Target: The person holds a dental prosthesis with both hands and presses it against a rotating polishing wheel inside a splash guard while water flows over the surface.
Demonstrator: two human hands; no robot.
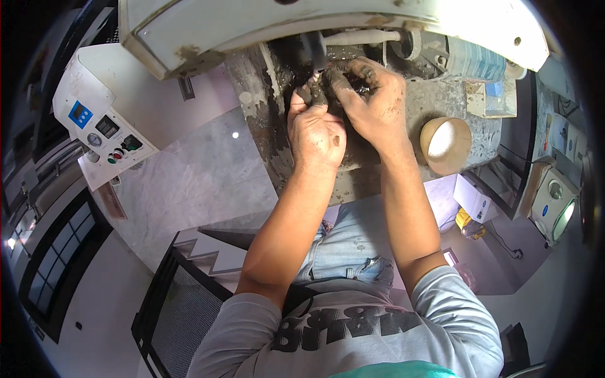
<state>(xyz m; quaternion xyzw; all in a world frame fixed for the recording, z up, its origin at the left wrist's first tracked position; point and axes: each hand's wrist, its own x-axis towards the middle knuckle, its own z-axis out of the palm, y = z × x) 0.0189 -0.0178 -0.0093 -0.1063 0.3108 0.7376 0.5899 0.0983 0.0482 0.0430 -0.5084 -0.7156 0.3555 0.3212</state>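
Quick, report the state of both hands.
Left hand: muddy fingers curled near the dark cylinder; whether it holds anything cannot be told.
Right hand: muddy fingers curled; grip cannot be told.

You wear a grey T-shirt [365,358] with loose short sleeves [452,301] and bold black print [350,329] at the lower middle of the frame. Your faded blue jeans [343,246] show above it, turquoise cloth [397,370] along the bottom edge. Dark mud [338,80] smears your bare left hand [318,133] and right hand [379,106].

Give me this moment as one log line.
left hand: muddied, fingertips near dark cylinder | right hand: muddied, beside left hand | tan bowl: on bench
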